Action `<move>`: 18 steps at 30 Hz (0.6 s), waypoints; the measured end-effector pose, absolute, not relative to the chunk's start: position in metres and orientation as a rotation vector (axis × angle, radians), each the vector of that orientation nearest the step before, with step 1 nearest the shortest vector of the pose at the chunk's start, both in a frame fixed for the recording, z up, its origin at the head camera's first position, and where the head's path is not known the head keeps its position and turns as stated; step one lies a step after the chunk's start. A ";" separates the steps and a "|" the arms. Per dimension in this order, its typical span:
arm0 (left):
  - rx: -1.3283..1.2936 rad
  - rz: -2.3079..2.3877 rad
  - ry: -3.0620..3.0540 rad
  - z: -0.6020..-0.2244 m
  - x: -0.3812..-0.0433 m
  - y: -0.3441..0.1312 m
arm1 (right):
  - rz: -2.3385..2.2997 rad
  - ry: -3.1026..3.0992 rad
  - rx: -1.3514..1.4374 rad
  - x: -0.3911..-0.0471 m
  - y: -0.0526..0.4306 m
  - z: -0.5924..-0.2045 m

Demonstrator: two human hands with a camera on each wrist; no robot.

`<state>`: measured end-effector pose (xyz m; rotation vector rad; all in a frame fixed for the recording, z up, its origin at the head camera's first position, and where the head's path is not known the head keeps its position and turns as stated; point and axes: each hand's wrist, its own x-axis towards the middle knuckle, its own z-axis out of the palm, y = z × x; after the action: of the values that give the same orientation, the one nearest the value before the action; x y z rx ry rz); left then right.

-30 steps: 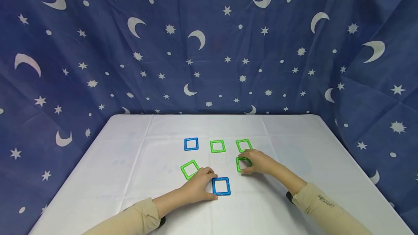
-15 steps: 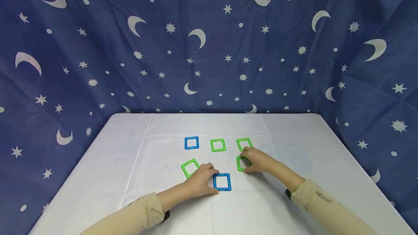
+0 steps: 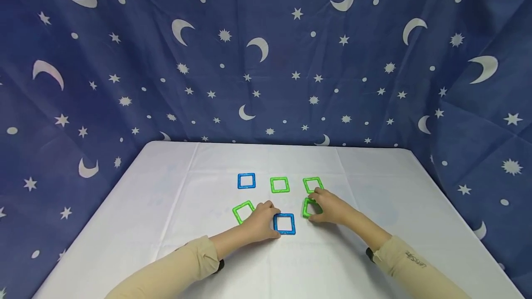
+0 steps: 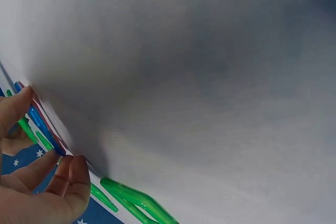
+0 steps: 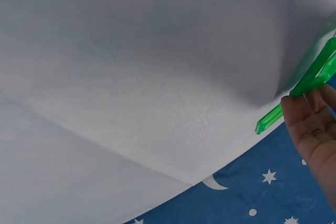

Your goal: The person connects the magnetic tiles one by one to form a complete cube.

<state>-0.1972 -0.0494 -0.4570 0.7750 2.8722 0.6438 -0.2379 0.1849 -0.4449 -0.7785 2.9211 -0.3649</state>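
Note:
My left hand (image 3: pixel 262 223) pinches a blue square magnetic tile frame (image 3: pixel 293 224) by two opposite edges, thumb on the near one and fingers on the far one. In the left wrist view this blue tile (image 4: pixel 42 121) appears almost edge-on, low over the white cloth. To the right, my right hand (image 3: pixel 331 207) grips a green square tile frame (image 3: pixel 305 208) between thumb and fingers, partly covering its right side. The right wrist view has that green tile (image 5: pixel 315 74) at the fingertips, a little tilted. A short gap separates the two held tiles.
Behind the hands, a blue tile (image 3: pixel 246 188), a green tile (image 3: pixel 280 191) and another green tile (image 3: pixel 312 179) lie in a row. A turned green tile (image 3: pixel 238 216) lies left of my left hand. The white table (image 3: pixel 187 216) ends at a starry blue curtain (image 3: pixel 266 96).
My left hand has slid the blue tile away from me, nearer to the level of the right hand's tile. The right hand keeps its green tile nearly in place. The view has shifted slightly.

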 end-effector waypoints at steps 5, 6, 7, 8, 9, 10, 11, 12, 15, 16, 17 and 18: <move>0.751 0.632 2.876 -0.459 -0.203 -0.046 | -0.380 2.951 -0.844 -0.239 0.189 -0.446; 0.749 0.629 2.879 -0.459 -0.204 -0.045 | -0.376 2.959 -0.858 -0.239 0.189 -0.446; 0.745 0.627 2.883 -0.459 -0.205 -0.045 | -0.375 2.967 -0.871 -0.240 0.190 -0.446; 0.741 0.623 2.886 -0.459 -0.205 -0.044 | -0.378 2.974 -0.874 -0.240 0.190 -0.445; 0.739 0.624 2.889 -0.459 -0.206 -0.044 | -0.379 2.980 -0.873 -0.240 0.191 -0.444; 0.737 0.625 2.890 -0.459 -0.207 -0.043 | -0.381 2.983 -0.875 -0.240 0.191 -0.443; 0.737 0.628 2.891 -0.458 -0.208 -0.042 | -0.386 2.983 -0.874 -0.240 0.192 -0.442; 0.734 0.629 2.889 -0.457 -0.209 -0.041 | -0.391 2.983 -0.871 -0.239 0.193 -0.441; 0.733 0.631 2.887 -0.456 -0.210 -0.040 | -0.446 2.967 -0.875 -0.238 0.193 -0.440; 0.734 0.631 2.887 -0.456 -0.210 -0.040 | -0.467 2.961 -0.885 -0.238 0.193 -0.440; 0.736 0.632 2.887 -0.457 -0.210 -0.041 | -0.490 2.953 -0.880 -0.237 0.193 -0.439; 0.734 0.634 2.885 -0.457 -0.210 -0.041 | -0.515 2.943 -0.878 -0.237 0.192 -0.439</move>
<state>-0.2095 -0.0409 -0.4568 0.7343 2.8849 0.6344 -0.2367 0.1922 -0.4394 -0.8781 2.9433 -0.5151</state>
